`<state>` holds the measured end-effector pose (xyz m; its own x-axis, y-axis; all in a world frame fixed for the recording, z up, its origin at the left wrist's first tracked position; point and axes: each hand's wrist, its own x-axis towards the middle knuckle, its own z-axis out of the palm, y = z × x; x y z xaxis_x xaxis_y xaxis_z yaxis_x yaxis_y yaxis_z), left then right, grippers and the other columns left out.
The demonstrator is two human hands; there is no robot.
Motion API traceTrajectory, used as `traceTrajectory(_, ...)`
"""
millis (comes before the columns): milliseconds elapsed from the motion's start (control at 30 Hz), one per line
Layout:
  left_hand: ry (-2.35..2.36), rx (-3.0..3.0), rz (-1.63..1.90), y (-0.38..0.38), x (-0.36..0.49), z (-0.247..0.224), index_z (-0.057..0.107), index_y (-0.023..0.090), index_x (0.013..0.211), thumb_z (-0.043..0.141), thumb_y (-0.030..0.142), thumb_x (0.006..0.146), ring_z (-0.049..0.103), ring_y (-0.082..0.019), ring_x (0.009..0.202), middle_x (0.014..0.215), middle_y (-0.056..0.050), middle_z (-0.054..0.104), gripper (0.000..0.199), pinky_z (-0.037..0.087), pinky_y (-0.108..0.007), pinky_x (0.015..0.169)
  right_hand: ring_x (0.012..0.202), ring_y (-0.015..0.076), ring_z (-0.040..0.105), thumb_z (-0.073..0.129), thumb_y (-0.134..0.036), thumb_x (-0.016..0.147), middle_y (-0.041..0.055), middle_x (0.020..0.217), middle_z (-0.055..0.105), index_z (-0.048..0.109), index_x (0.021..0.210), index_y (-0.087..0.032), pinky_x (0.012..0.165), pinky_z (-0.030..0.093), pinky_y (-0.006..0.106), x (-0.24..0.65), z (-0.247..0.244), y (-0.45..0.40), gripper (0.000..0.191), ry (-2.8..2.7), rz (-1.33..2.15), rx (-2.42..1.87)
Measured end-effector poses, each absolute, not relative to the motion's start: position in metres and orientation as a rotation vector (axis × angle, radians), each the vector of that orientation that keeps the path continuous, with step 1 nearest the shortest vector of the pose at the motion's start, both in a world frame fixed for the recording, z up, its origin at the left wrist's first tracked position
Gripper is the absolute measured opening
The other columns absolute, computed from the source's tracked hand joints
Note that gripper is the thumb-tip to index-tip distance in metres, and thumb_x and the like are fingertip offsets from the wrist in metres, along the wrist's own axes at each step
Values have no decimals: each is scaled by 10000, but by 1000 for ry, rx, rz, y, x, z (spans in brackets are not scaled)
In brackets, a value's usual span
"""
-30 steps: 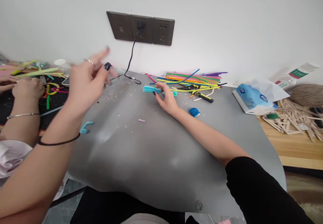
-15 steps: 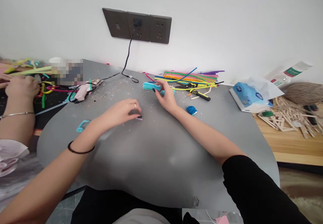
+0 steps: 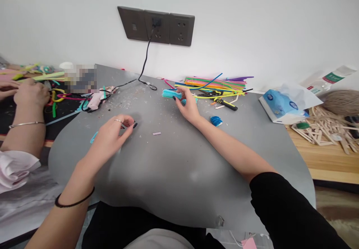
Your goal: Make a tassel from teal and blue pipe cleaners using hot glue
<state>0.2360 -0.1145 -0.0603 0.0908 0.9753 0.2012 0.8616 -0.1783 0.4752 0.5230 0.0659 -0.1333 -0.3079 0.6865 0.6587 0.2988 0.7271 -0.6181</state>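
Observation:
My right hand [image 3: 188,105] is closed on a light-blue ribbed piece [image 3: 170,94] near the back of the grey table [image 3: 168,166]. My left hand [image 3: 114,133] hovers over the table's left part, fingers curled, with a gap between thumb and fingers and nothing visible in it. A small pinkish strip [image 3: 156,133] lies on the table to its right. Partly hidden behind my left hand is a light-blue bent piece [image 3: 94,137]. To the right of my right hand sits a dark-blue wound piece [image 3: 216,120].
Coloured pipe cleaners [image 3: 215,82] and a yellow-black cutter [image 3: 226,104] lie at the back. A tissue pack [image 3: 280,105], wooden sticks [image 3: 325,129], twine and a bottle are on the right. Another person's hand [image 3: 32,94] is at the far left. A black cable [image 3: 145,64] reaches the table.
My left hand has moved left, away from the pinkish strip, which now lies uncovered. My right hand still holds the light-blue piece. The view has shifted slightly.

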Motion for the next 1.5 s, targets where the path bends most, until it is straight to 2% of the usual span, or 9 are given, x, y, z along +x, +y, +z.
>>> traceTrajectory(167, 1598, 2357, 621, -121, 257, -65, 699, 261, 1191, 480, 426, 1069, 701, -331, 1116, 1226, -121, 756, 301, 565, -473, 965, 1084, 280, 707, 544, -354, 1083, 157, 1283, 701, 506, 1430, -245, 927, 630, 456, 524, -133, 67, 366, -1885, 487, -762)
traceTrajectory(433, 1580, 2408, 561, -111, 284, -83, 634, 247, 978, 409, 333, 1084, 678, -313, 1033, 1175, -133, 728, 263, 553, -452, 894, 1034, 248, 700, 558, -347, 1080, 143, 1260, 706, 511, 1425, -246, 866, 643, 408, 526, -132, 65, 362, -1873, 457, -787)
traceTrajectory(567, 1855, 2296, 716, -117, 247, -69, 613, 261, 1014, 466, 332, 1042, 693, -327, 1121, 1179, -127, 722, 166, 532, -471, 1029, 1055, 252, 702, 547, -342, 1090, 151, 1280, 697, 495, 1431, -237, 862, 642, 412, 525, -134, 66, 360, -1891, 469, -766)
traceTrajectory(667, 2373, 2079, 622, -130, 207, -62, 589, 244, 994, 473, 369, 1004, 672, -408, 1203, 1241, -187, 700, 170, 517, -528, 1065, 1057, 247, 699, 541, -339, 1096, 144, 1290, 691, 496, 1440, -243, 867, 639, 410, 524, -135, 66, 361, -1899, 478, -775)
traceTrajectory(800, 2523, 1875, 232, -146, 173, -65, 554, 271, 903, 444, 395, 942, 698, -388, 979, 1087, -142, 675, 170, 539, -481, 873, 1051, 252, 697, 561, -280, 1068, 142, 1296, 699, 507, 1429, -250, 859, 642, 415, 524, -134, 65, 366, -1890, 484, -795)
traceTrajectory(933, 2480, 1770, 232, -150, 172, -65, 548, 272, 859, 454, 448, 894, 729, -358, 845, 1039, -125, 676, 202, 522, -445, 755, 1052, 254, 704, 563, -240, 1049, 143, 1292, 702, 507, 1427, -248, 848, 649, 412, 524, -133, 65, 382, -1884, 479, -788)
traceTrajectory(1033, 2392, 1709, 265, -144, 179, -58, 560, 277, 794, 495, 433, 798, 744, -333, 820, 910, -87, 696, 169, 526, -418, 769, 1035, 250, 708, 559, -234, 1045, 134, 1288, 702, 506, 1419, -258, 841, 653, 410, 524, -133, 65, 379, -1889, 477, -793)
traceTrajectory(1233, 2226, 1848, 489, -113, 204, -42, 559, 273, 753, 544, 399, 766, 684, -272, 761, 826, -48, 681, 128, 524, -385, 789, 1072, 255, 713, 543, -220, 1046, 138, 1274, 701, 513, 1413, -249, 862, 655, 411, 523, -131, 63, 370, -1886, 470, -796)
traceTrajectory(1500, 1938, 2125, 770, 9, 251, -53, 567, 252, 781, 589, 199, 825, 688, -274, 875, 958, -98, 691, 72, 555, -416, 902, 1141, 274, 714, 526, -241, 1057, 166, 1311, 695, 532, 1399, -230, 939, 660, 446, 523, -129, 60, 342, -1878, 476, -843)
